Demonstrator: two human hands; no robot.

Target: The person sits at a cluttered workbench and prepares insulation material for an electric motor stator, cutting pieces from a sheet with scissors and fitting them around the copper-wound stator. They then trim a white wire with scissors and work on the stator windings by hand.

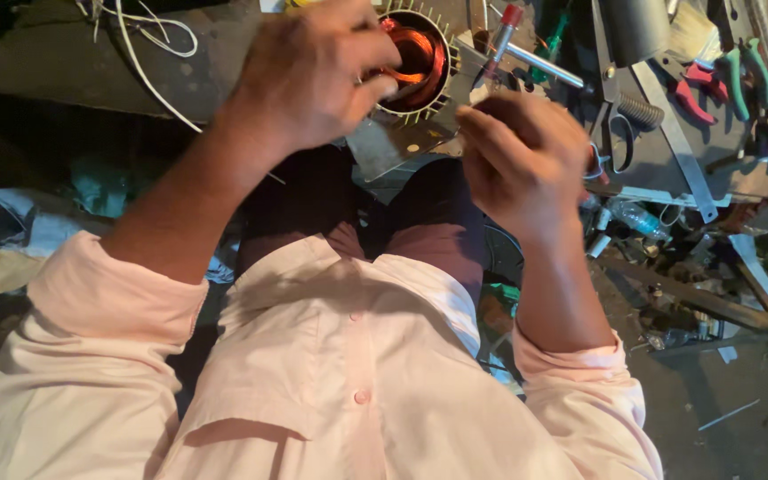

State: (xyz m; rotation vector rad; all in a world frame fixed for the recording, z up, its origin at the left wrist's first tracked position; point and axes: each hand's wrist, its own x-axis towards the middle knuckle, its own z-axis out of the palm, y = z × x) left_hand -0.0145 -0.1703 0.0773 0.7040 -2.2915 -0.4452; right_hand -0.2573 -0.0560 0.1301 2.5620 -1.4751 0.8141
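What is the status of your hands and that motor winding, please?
Left hand on copper winding in stator. Right hand pinching, contents unclear. Nothing between.

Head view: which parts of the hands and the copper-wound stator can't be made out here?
- Left hand: its fingertips curl out of sight behind its own knuckles at the stator, so its grip is unclear.
- Right hand: seen from the back; whatever it pinches is hidden.
- Stator: its left side is covered by the left hand, its top cut by the frame edge.
- Red-tipped tool: its lower end disappears behind the right hand.
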